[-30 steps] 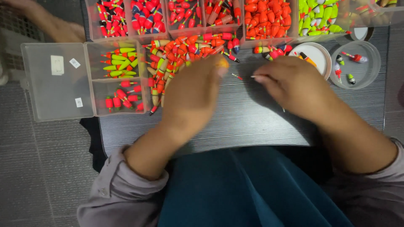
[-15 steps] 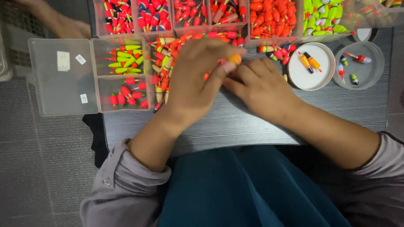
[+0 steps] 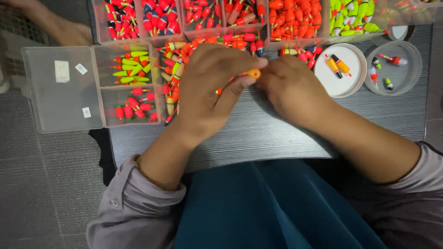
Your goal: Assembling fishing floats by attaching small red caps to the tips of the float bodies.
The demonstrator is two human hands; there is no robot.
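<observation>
The left hand's fingers (image 3: 240,80) pinch a small orange float (image 3: 253,73) between thumb and forefinger, and the right hand (image 3: 293,87) closes in on its far end — whether those fingers grip the float or something thin beside it I cannot tell, as they curl out of sight. By my reading this is the fitting step, both hands working on one float; the next move would call for a steady hold and fine alignment at the tip. The float is rounded, bright orange, with a dark spot at its end.

It sits just above the counter (image 3: 277,129), right of the loose heap of red and orange floats (image 3: 194,55). Further right of the heap lie a white round lid (image 3: 344,83) and a clear round dish (image 3: 397,78); left of it, a clear compartment box (image 3: 64,106).
</observation>
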